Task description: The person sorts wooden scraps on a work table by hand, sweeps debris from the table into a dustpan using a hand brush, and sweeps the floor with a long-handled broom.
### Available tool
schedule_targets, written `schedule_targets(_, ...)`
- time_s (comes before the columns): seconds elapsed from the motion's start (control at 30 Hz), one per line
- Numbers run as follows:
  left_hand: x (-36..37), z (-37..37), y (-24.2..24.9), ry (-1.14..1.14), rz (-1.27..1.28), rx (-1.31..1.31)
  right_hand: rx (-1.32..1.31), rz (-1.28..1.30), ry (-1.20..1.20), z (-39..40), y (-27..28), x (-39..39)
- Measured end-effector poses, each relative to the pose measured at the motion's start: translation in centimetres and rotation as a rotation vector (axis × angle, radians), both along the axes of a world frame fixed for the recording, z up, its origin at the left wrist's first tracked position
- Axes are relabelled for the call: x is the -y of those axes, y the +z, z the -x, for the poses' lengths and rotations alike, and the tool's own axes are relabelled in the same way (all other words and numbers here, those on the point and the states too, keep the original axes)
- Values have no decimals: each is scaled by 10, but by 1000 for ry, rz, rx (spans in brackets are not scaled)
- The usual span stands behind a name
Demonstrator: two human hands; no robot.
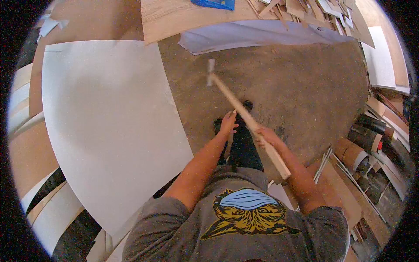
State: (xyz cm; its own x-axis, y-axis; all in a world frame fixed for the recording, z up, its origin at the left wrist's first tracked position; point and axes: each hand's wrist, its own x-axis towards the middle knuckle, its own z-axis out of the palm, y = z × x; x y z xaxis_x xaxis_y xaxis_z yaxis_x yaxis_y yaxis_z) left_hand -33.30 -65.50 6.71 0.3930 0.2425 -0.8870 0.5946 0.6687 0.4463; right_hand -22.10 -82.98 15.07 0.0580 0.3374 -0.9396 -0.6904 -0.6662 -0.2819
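Observation:
A long, squared wooden pole [239, 108] slants across the view, with a short pale crosspiece [211, 72] at its far end, blurred by motion. My right hand [268, 136] is wrapped around the pole below its middle, and the butt end sticks out past my wrist. Just left of the pole is my left hand [228, 123], its fingers loosely bent and apart, with nothing visible in them. Both hands are in front of my legs, over the brown floor [305, 91].
A large white sheet [113, 122] lies to my left, over brown boards. Ahead, a wooden board [170, 17] carries a blue plastic bag [216, 3] and a heap of wood offcuts [314, 11]. Rolls [349, 153], strips and panels are piled at right.

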Motion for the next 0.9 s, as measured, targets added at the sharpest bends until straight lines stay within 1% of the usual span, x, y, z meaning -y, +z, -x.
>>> schedule_targets(0.03,0,9,-28,37,-65,32,-216,-53,-51,12,-31,-12)
schedule_targets(0.07,0,26,-81,71,-127,65,-245,-200,23,26,-45,-38)
schedule_targets(0.1,-2,39,-111,100,-188,101,-206,-222,3,41,-76,-59)
schedule_targets(0.13,-14,56,-106,154,-111,132,-261,-238,21,48,-94,-85)
schedule_targets(0.17,-33,74,-99,211,-34,158,-248,-268,65,57,-127,-103)
schedule_targets(0.23,-56,100,-100,58,-182,9,-207,-425,-24,58,-145,-106)
schedule_targets(0.3,-66,114,-79,221,-133,-54,-146,-674,-297,41,-109,-91)
schedule_targets(0.33,-70,118,-69,306,-109,-84,90,-737,-211,28,-110,-73)
schedule_targets(0.4,-73,128,-84,230,-129,-142,178,-669,-264,-12,-90,-35)
schedule_targets(0.43,-74,134,-94,195,-139,-167,29,-542,-401,-35,-69,-18)
schedule_targets(0.47,-73,137,-101,51,-250,-127,-33,-429,-440,-67,-117,25)
schedule_targets(0.5,-70,139,-108,-93,-360,-85,-51,-343,-432,-81,-133,41)
schedule_targets(0.53,-64,134,-114,-130,-356,-88,-70,-258,-427,-95,-151,58)
schedule_targets(0.57,-58,129,-121,-168,-351,-89,-47,-202,-374,-103,-133,60)
schedule_targets(0.63,-33,96,-129,-34,-108,-176,14,-65,-252,-104,-102,65)
schedule_targets(0.67,-26,82,-114,-46,-53,-122,55,15,-184,-91,-87,66)
schedule_targets(0.7,-22,65,-84,-55,3,-68,96,97,-112,-79,-73,66)
schedule_targets(0.73,-16,50,-64,-59,59,-19,30,66,-161,-67,-59,65)
schedule_targets(0.77,-11,34,-60,-95,111,9,-33,26,-208,-53,-45,61)
schedule_targets(0.8,-6,18,-58,-129,166,25,-39,71,-149,-40,-32,58)
schedule_targets(0.83,-2,4,-38,-98,218,31,-48,116,-92,-27,-19,53)
schedule_targets(0.87,1,-8,-19,-67,267,37,-93,80,-105,-12,-6,47)
schedule_targets(0.9,6,-15,-24,-70,227,32,-141,44,-117,0,6,41)
